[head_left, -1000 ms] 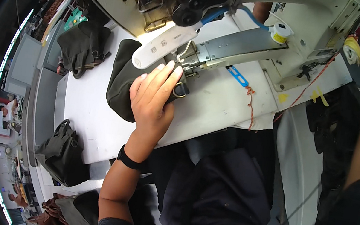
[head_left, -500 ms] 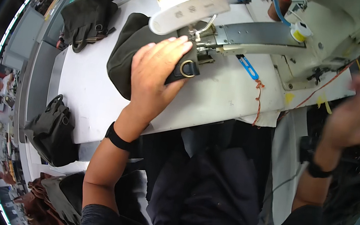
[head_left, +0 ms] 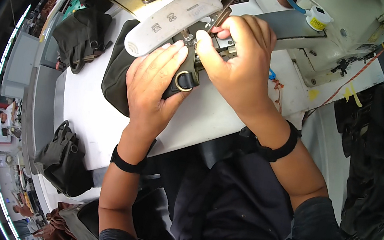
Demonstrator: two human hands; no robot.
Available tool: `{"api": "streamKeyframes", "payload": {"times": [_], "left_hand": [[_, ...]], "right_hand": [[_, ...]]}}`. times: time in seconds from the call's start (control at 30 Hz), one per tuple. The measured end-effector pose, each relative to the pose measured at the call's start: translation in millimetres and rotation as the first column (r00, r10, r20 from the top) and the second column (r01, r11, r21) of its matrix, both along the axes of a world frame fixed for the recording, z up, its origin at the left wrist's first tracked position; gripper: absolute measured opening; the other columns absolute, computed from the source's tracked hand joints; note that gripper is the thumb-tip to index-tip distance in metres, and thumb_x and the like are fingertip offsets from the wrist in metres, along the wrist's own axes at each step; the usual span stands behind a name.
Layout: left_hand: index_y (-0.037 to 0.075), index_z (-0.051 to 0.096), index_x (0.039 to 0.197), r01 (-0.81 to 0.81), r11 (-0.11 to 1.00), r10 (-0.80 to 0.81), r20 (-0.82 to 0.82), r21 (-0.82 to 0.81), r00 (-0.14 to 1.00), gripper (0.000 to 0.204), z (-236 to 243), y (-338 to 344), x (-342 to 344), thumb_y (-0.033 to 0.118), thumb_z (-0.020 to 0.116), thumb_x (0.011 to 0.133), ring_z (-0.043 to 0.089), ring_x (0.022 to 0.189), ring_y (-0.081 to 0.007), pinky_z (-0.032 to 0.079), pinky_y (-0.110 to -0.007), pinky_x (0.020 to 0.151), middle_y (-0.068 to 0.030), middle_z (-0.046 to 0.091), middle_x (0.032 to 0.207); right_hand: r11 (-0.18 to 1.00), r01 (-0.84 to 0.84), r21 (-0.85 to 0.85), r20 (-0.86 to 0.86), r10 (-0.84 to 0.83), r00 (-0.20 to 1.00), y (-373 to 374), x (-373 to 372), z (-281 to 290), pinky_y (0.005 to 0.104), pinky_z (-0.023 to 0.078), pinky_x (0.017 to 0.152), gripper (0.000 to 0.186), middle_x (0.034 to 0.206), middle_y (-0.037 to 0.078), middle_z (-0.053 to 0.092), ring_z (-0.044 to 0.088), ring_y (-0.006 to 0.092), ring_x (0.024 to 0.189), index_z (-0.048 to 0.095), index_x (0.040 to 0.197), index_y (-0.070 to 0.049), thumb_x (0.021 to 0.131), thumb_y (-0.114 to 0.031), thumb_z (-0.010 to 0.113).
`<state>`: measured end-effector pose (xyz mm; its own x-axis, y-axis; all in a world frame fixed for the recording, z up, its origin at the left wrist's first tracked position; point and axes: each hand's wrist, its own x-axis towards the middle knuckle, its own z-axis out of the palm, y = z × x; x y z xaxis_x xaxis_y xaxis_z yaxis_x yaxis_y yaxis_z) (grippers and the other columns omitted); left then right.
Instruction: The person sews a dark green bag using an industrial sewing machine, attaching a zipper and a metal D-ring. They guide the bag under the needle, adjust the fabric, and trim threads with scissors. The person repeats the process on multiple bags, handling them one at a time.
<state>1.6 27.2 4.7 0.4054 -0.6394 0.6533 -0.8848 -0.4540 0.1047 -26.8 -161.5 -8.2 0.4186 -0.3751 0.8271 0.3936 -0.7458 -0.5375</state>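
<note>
A dark green bag (head_left: 114, 78) lies at the needle end of a sewing machine (head_left: 297, 30), with a black tab and a brass D-ring (head_left: 184, 81) on its near side. My left hand (head_left: 152, 89) is closed on it, fingers together over its top and thumb beside the tab. Close to the needle area, my right hand (head_left: 243, 60) has its thumb and fingers pinched together in front of a metal part (head_left: 219, 19); what they hold, if anything, is hidden. A long white cover (head_left: 172, 20) overhangs the bag and partly hides it.
Similar dark bags rest at the table's far left (head_left: 84, 29) and near left (head_left: 65, 161). A white table (head_left: 88, 119) carries the machine. Orange thread (head_left: 278, 90) trails behind my right wrist. Dark material (head_left: 378, 168) hangs at the right.
My right hand has come from the far right to the needle area and closed there. My left hand stays on the bag. The whole view has shifted slightly.
</note>
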Motion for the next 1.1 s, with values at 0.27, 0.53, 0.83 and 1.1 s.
{"api": "streamKeyframes", "payload": {"times": [0.27, 0.53, 0.83, 1.1], "left_hand": [[0.005, 0.068, 0.135, 0.020, 1.000, -0.020, -0.044, 0.016, 0.999, 0.058, 4.1, 1.7, 1.0, 0.014, 0.085, 0.081, 0.062, 0.132, -0.0307, 0.039, -0.046, 0.114, -0.0121, 0.070, 0.137], [0.004, 0.064, 0.139, -0.006, 0.998, 0.006, 0.016, 0.059, 1.000, 0.063, 4.5, 1.2, -7.6, 0.015, 0.085, 0.080, 0.061, 0.133, -0.0315, 0.039, -0.048, 0.116, -0.0134, 0.068, 0.141], [0.006, 0.065, 0.139, -0.083, 0.992, 0.074, 0.101, 0.097, 0.992, 0.055, 2.1, 2.7, -30.3, 0.020, 0.082, 0.089, 0.059, 0.135, -0.0289, 0.031, -0.047, 0.120, -0.0106, 0.067, 0.141], [0.003, 0.062, 0.140, -0.120, 0.989, 0.122, -0.025, 0.083, 0.992, 0.053, 7.6, 0.9, -47.7, 0.023, 0.077, 0.094, 0.059, 0.135, -0.0294, 0.028, -0.047, 0.121, -0.0118, 0.067, 0.141]], "right_hand": [[0.994, 0.058, -0.094, 0.022, -0.056, 0.998, -2.8, 2.4, -7.8, 0.0439, 0.040, 0.095, 0.019, 0.087, 0.005, 0.063, 0.058, 0.0281, 0.094, 0.061, 0.085, -0.010, 0.083, -0.018, 0.078], [0.916, -0.269, 0.298, -0.033, 0.291, 0.956, 11.7, -62.8, -13.6, 0.0319, 0.052, 0.090, 0.016, 0.104, 0.008, 0.072, 0.067, 0.0173, 0.097, 0.070, 0.110, 0.000, 0.103, -0.013, 0.065], [0.469, -0.514, 0.718, 0.011, 0.731, 0.682, 18.3, -59.3, -29.4, 0.0288, 0.053, 0.085, 0.030, 0.103, 0.007, 0.074, 0.065, 0.0098, 0.095, 0.069, 0.121, 0.005, 0.107, -0.020, 0.060], [0.286, -0.492, 0.822, 0.077, 0.801, 0.594, 17.5, -66.8, -10.2, 0.0259, 0.052, 0.081, 0.027, 0.099, 0.003, 0.073, 0.063, 0.0061, 0.089, 0.071, 0.119, 0.005, 0.103, -0.012, 0.057]]}}
